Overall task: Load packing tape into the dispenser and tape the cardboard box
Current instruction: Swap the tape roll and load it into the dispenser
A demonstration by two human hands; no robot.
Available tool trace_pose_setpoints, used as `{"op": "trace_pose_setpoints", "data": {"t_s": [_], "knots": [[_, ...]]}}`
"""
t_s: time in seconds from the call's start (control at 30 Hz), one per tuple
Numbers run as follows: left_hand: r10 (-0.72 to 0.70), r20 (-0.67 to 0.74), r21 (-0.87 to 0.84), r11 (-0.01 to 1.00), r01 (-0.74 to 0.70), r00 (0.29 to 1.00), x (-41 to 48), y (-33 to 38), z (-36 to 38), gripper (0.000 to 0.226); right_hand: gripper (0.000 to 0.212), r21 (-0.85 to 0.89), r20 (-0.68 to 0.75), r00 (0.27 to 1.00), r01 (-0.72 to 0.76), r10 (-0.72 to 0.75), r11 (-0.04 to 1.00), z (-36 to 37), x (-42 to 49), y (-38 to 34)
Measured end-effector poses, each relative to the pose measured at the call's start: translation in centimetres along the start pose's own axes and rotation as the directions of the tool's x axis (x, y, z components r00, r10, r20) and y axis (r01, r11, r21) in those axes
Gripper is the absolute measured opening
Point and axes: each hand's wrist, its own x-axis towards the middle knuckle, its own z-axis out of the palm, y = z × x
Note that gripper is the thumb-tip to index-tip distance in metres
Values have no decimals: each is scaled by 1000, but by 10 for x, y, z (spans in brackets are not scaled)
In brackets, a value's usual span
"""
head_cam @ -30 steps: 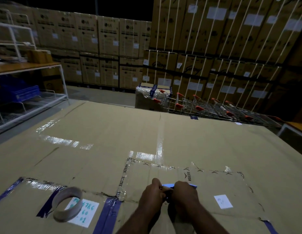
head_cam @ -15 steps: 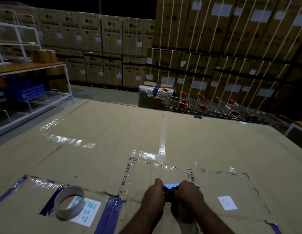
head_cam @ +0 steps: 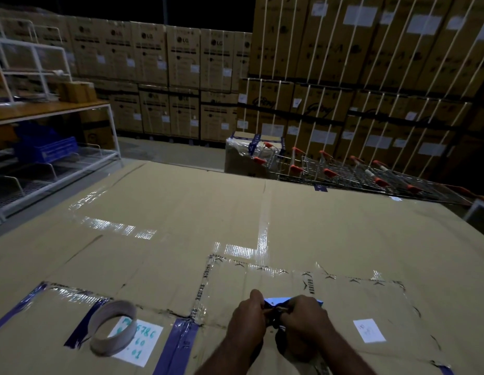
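A blue tape dispenser (head_cam: 278,303) sits low on the big flat cardboard box (head_cam: 181,212), near its front edge. My left hand (head_cam: 247,318) grips its left side and my right hand (head_cam: 307,318) grips its right side; both are closed around it and hide most of its body. A near-empty brown tape roll (head_cam: 112,331) lies flat on the cardboard to the left, apart from my hands, partly over a white label with blue writing. Clear and blue tape strips cross the box's seams.
A white wire shelf (head_cam: 46,158) with a blue crate (head_cam: 46,148) stands at the left. Shopping trolleys with red handles (head_cam: 343,171) lie beyond the box's far right edge. Stacked cartons (head_cam: 343,77) fill the back wall. A small white sticker (head_cam: 369,330) lies right of my hands.
Both hands stay clamped on the dispenser in nearly the same spot. The view has shifted slightly, and the tape roll has not moved.
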Motion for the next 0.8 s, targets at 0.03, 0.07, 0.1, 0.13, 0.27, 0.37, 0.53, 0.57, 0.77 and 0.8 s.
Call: {"op": "trace_pose_setpoints", "data": {"t_s": [0.03, 0.07, 0.1, 0.13, 0.27, 0.37, 0.53, 0.57, 0.77, 0.8], "knots": [[-1, 13, -6, 1000, 1, 1000, 0, 0, 0, 16, 22, 34, -33, 999, 9, -8, 999, -1, -1, 1], [-5, 18, -14, 1000, 5, 1000, -1, 0, 0, 16, 23, 53, -54, 999, 14, -11, 998, -1, -1, 1], [-23, 26, -52, 998, 25, 999, 0, 0, 2, 16, 23, 46, -54, 998, 18, -16, 999, 0, -1, 0], [-36, 23, -124, 992, 38, 999, 0, 0, 5, 16, 23, 25, -47, 999, 21, -20, 999, 2, -1, -1], [-88, 34, -156, 983, 93, 996, 1, 2, 3, 11, 21, -44, -93, 995, 29, -33, 999, 12, -5, -2], [-49, 12, -25, 998, 50, 999, 1, 4, -1, 19, 16, -51, -100, 993, 55, -60, 997, 15, -6, 0], [-48, 42, -10, 999, 49, 998, 1, 1, 1, 19, 13, 117, -3, 988, 157, -157, 981, 7, -5, 11], [-40, 37, -10, 999, 40, 999, 1, 1, 1, 20, 14, 148, 0, 985, 172, -174, 974, 4, -6, 15], [-58, -15, -112, 992, 56, 998, 4, -11, 11, 31, 54, -202, -227, 926, 260, -303, 944, -6, -15, 40], [-49, -21, -107, 993, 47, 999, 4, -12, 12, 32, 67, -268, -186, 941, 229, -283, 936, -8, -15, 42]]}}
